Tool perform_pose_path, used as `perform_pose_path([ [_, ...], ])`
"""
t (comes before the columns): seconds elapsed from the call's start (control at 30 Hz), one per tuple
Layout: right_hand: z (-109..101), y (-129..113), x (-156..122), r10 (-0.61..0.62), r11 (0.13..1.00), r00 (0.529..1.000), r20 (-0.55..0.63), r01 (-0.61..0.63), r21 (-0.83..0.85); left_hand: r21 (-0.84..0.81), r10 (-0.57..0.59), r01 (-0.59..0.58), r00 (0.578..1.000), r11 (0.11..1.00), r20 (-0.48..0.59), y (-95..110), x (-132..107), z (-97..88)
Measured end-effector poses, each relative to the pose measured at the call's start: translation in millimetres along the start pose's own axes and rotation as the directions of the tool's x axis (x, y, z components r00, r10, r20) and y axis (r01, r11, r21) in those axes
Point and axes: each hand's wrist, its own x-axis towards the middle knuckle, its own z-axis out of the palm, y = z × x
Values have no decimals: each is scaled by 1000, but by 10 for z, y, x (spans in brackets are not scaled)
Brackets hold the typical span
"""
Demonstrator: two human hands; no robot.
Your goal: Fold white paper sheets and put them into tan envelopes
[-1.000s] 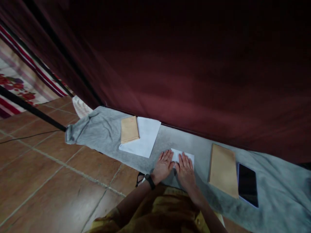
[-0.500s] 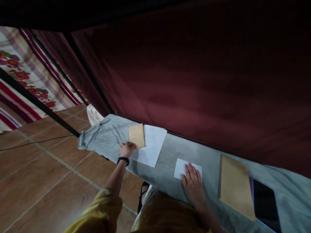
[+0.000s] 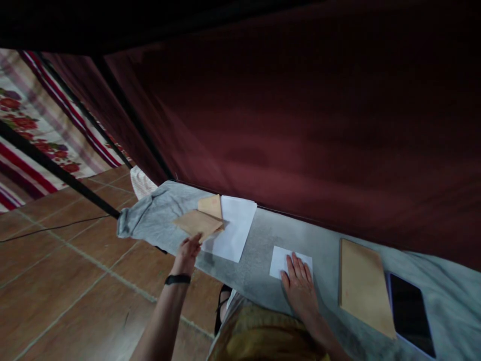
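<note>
My left hand pinches the near corner of a brown envelope, which is raised and tilted. Beneath it, more brown envelopes lie partly on white paper sheets; the lifted envelope covers part of them. My right hand rests flat, fingers stretched out, on a small white piece of paper, which may be folded. That paper lies on the grey cloth in front of me.
A larger brown envelope stack lies to the right, beside a dark-screened tablet. Grey cloth covers the narrow surface. A dark red curtain hangs behind it. Black poles and tiled floor are at left.
My left hand has lifted one brown envelope off the small pile and drawn it left and toward me. My right hand stays on the white paper.
</note>
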Motion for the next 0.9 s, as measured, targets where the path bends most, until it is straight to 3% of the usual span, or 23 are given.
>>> perform_pose_path([
  [0.1,1,-62,41,59,991,998,-37,-54,118,-90,-154,174,969,981,194,-214,-557,233],
  [0.2,-22,-213,133,150,911,989,5,-140,389,-160,-219,282,920,946,324,-486,-1217,577],
  [0.3,-83,-370,228,231,667,949,216,-316,675,-188,-242,353,864,917,442,-712,-1767,883],
  [0.37,-132,-409,250,227,511,921,317,-390,766,-185,-248,390,820,902,517,-828,-1994,1012],
  [0.47,-177,-342,204,251,435,910,330,-410,802,-120,-275,423,754,898,596,-960,-2135,1087],
  [0.53,-183,-267,147,284,406,899,334,-428,808,-71,-265,391,734,918,625,-1011,-2152,1090],
  [0.7,-197,-220,82,358,315,856,373,-487,815,-1,-91,123,740,992,666,-996,-2180,1097],
  [0.9,-254,-230,133,392,334,840,374,-509,794,123,13,-117,773,985,634,-925,-2188,1122],
])
